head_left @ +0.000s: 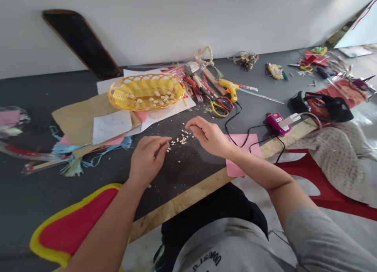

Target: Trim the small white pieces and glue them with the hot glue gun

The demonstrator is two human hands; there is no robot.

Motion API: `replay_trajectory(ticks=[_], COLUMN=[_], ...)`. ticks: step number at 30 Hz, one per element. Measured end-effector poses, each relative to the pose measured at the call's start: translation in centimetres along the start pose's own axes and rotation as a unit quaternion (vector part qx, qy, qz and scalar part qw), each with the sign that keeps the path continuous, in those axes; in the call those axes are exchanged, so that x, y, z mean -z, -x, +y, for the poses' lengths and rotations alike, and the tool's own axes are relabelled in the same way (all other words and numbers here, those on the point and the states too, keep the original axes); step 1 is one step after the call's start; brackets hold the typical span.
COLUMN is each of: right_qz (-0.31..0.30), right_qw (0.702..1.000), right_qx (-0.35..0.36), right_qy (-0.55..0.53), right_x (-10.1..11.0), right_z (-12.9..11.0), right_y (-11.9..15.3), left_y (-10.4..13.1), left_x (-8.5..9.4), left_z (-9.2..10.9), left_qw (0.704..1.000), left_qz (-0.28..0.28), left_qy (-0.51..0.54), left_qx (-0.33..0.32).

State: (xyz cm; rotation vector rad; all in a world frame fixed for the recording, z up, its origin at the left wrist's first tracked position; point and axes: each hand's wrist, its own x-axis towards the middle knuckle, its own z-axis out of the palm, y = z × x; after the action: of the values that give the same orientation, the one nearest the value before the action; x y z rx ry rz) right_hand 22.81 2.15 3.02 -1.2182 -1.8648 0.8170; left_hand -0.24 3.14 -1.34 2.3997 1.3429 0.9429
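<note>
A loose scatter of small off-white bits (183,140), like beads or kernels, lies on the dark tabletop between my hands. At the left edge of the scatter is my left hand (149,156), thumb and fingers drawn together. My right hand (207,136) hovers at the right side of it, its fingers closed in a pinch. Whatever either hand pinches is too small or hidden to name. Behind them stands a yellow woven basket (118,95) holding several pale clumps.
Red-and-yellow scissors (219,109), a yellow glue gun (232,89) and pliers lie behind my right hand. Black cords run to a purple power strip (278,123). Pink paper (250,142) sits at the table edge. Cardboard (85,115), tassels and a red-yellow cutout (79,221) are leftward.
</note>
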Motion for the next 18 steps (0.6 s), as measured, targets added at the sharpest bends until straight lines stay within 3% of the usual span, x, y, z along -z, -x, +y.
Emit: replay_trajectory(ticks=[6, 12, 15, 18], right_qz=[-0.023, -0.02, -0.018, 0.01], right_qw=[0.984, 0.959, 0.954, 0.954], right_qx=[0.032, -0.005, -0.023, -0.05], right_qy=[0.175, 0.283, 0.297, 0.296], right_x=[3.8, 6.3, 7.3, 9.3], right_z=[0.8, 2.2, 3.4, 5.7], right_y=[3.3, 7.1, 7.3, 5.6], left_y=[-0.1, -0.1, -0.2, -0.2], left_x=[0.0, 0.0, -0.1, -0.1], left_z=[-0.3, -0.2, -0.3, -0.5], left_qw=[1.0, 0.999, 1.0, 1.0], left_qz=[0.003, 0.01, 0.007, 0.008], left_qy=[0.008, 0.022, 0.016, 0.01], left_qx=[-0.016, -0.023, -0.026, -0.027])
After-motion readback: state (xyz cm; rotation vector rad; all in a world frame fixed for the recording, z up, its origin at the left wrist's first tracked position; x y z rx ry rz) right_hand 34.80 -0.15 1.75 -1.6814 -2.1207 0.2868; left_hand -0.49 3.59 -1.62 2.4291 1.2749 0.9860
